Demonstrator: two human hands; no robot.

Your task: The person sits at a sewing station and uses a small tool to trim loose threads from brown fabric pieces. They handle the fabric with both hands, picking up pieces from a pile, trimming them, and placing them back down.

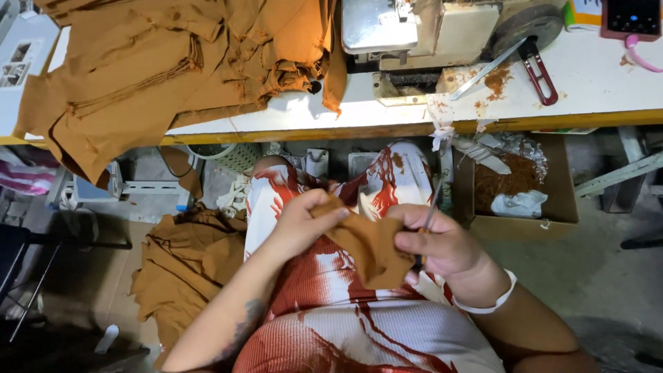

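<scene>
Over my lap I hold a small piece of brown cloth (369, 245). My left hand (304, 221) pinches its upper left edge between thumb and fingers. My right hand (438, 242) grips the cloth's right side together with a thin metal tool (431, 207), whose slim tip sticks up past my fingers. A white band sits on my right wrist. My legs, in red and white patterned fabric, are below the cloth.
A white worktable (594, 83) runs across the top with a sewing machine (428, 34), red-handled scissors (539, 72) and a heap of brown cloth (173, 62). More brown cloth (183, 266) lies on the floor at left. A cardboard box (518, 183) of scraps stands at right.
</scene>
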